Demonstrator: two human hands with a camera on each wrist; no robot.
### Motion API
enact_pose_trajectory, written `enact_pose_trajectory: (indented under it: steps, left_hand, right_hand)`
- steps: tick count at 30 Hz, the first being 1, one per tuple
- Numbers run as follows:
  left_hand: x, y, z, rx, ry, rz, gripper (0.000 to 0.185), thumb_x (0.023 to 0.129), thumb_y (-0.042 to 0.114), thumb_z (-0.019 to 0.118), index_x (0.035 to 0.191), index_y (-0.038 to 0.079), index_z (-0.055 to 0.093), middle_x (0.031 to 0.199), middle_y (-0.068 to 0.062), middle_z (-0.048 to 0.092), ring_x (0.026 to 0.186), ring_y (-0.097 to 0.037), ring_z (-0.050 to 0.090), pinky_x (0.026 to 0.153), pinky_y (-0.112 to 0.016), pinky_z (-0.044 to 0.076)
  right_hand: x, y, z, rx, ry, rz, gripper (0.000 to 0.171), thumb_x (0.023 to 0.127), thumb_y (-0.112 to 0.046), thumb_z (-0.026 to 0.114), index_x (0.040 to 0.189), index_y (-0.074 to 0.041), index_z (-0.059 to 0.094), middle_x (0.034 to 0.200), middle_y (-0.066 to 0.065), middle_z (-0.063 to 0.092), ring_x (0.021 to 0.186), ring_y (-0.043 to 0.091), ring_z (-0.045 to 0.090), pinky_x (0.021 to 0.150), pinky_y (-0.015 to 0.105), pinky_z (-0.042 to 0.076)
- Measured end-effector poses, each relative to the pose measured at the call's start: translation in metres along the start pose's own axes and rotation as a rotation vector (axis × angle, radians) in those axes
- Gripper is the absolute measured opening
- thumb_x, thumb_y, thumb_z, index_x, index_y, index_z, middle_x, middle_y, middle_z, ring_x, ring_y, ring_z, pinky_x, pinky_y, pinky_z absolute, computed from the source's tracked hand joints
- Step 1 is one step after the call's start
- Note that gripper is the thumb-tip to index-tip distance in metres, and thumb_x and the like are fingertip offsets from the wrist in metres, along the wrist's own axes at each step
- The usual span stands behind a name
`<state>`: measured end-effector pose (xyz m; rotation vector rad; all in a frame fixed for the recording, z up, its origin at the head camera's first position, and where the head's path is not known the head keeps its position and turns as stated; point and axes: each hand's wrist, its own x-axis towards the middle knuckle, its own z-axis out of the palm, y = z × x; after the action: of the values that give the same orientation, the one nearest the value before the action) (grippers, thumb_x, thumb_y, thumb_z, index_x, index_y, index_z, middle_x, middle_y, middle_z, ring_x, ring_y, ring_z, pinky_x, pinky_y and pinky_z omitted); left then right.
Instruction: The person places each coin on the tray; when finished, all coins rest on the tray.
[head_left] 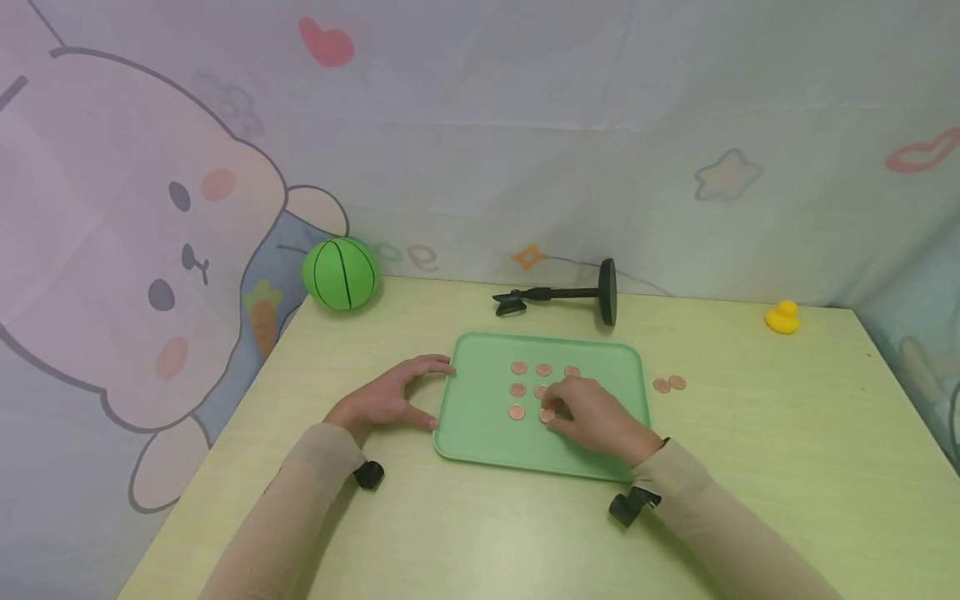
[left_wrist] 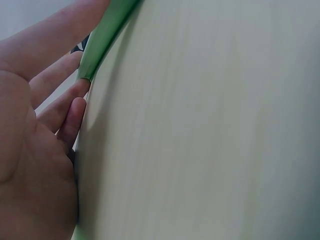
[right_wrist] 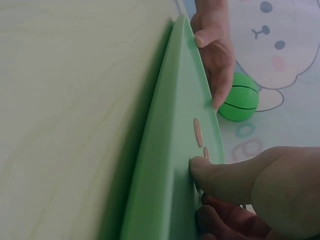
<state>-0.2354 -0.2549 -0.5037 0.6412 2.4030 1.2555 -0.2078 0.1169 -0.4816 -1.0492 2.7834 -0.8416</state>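
Observation:
A light green tray (head_left: 476, 437) lies on the table with several copper coins (head_left: 517, 389) set out in rows on it. My right hand (head_left: 596, 417) is over the tray, thumb and fingers curled about a coin (head_left: 547, 415) in the row nearest me; the hand partly covers the coins beside it. At the tray's left edge, my left hand (head_left: 386, 398) has its thumb and fingers spread, their tips touching the rim. The left wrist view shows these extended fingers (left_wrist: 62, 107) against the green rim (left_wrist: 102, 42).
Two more coins (head_left: 662, 385) lie on the table right of the tray. Behind it lies a black stand (head_left: 570, 293) on its side. A green ball (head_left: 341, 273) sits at the back left corner, and a yellow rubber duck (head_left: 783, 318) at the back right.

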Motion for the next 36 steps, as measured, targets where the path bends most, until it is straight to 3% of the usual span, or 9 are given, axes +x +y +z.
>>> enact_pose_trajectory:
  steps: [29,36]
  left_hand:
    - [0.0004,-0.0013,0.0004,0.012,0.007,0.001,0.082,0.074,0.019,0.097,0.147,0.023,0.060,0.167,-0.003,0.037,0.158,-0.032,0.023,0.129,-0.060,0.012]
    - [-0.0005,0.0004,0.0001,0.004,0.005,-0.006,0.082,0.073,0.020,0.098,0.147,0.025,0.060,0.167,-0.002,0.037,0.159,-0.031,0.022,0.129,-0.059,0.012]
  right_hand:
    - [0.0027,0.0026,0.0060,0.022,0.038,0.020,0.007,0.091,-0.010,0.081,0.090,-0.007,0.075,0.081,-0.004,0.071,0.075,0.009,0.056,0.073,0.030,0.054]
    - [-0.0016,0.0061,-0.0022,0.011,0.044,0.029,0.009,0.091,-0.012,0.082,0.096,-0.008,0.076,0.085,-0.005,0.067,0.076,0.011,0.057,0.076,0.032,0.055]
